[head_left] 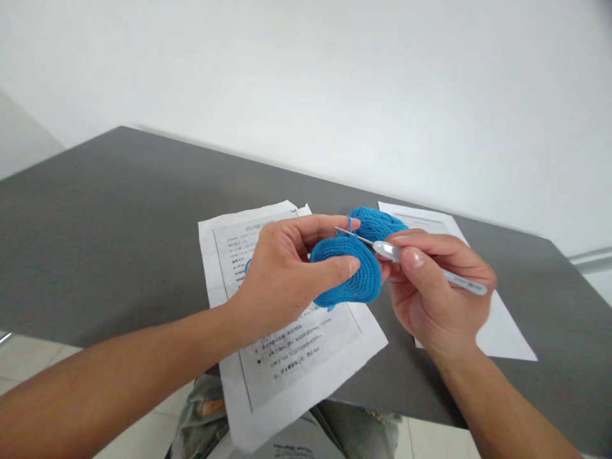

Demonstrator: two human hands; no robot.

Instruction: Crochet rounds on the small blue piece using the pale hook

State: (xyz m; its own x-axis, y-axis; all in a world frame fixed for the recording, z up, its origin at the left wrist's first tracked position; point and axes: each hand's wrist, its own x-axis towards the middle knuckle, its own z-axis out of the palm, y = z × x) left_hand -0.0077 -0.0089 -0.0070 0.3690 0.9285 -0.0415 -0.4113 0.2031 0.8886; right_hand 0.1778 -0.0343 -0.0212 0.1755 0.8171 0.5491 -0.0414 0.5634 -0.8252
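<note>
A round blue crochet piece (344, 280) is pinched in my left hand (291, 261), thumb across its front face. Blue yarn loops over the raised index finger of that hand. My right hand (442, 290) grips a crochet hook (388, 250) with a grey-white handle, held much like a pen. The thin metal tip of the hook points left and lies at the top edge of the piece, by the yarn strand. Whether the tip sits inside a stitch I cannot tell. Behind the hands is a ball of blue yarn (380, 222), partly hidden by the fingers.
A printed sheet (306, 363) lies under my left hand and hangs past the front edge of the dark grey table (119, 236). Another white paper (507, 328) is on the right, partly behind my right hand. A white wall (335, 95) rises along the table's far edge.
</note>
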